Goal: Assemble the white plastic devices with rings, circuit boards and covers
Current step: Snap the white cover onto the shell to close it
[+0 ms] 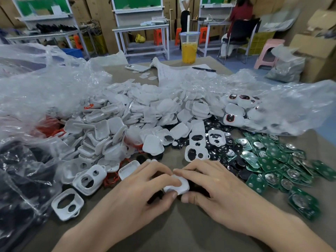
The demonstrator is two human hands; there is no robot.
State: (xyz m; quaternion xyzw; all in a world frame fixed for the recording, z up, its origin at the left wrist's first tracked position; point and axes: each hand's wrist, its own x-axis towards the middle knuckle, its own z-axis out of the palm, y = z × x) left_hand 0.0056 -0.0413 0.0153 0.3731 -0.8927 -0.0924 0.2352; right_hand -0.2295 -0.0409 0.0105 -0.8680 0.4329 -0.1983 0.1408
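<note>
White plastic device shells (138, 113) lie in a great heap across the brown table (181, 233), spilling from clear crinkled plastic bags (45, 79). Flat green circuit boards (272, 160) are strewn to the right of the heap. In front of it the left hand (145, 186) and right hand (214, 180) meet, fingers curled, both pinching one small white rounded-square plastic device (177, 185) between them.

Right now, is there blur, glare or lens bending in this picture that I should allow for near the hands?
Head view: the left hand, right hand and the device they grip are fairly sharp. Head view: wide-lens bowing tilts the far benches. Head view: the bag glares white and veils what it covers. Head view: the boxes at the right edge are smeared.
</note>
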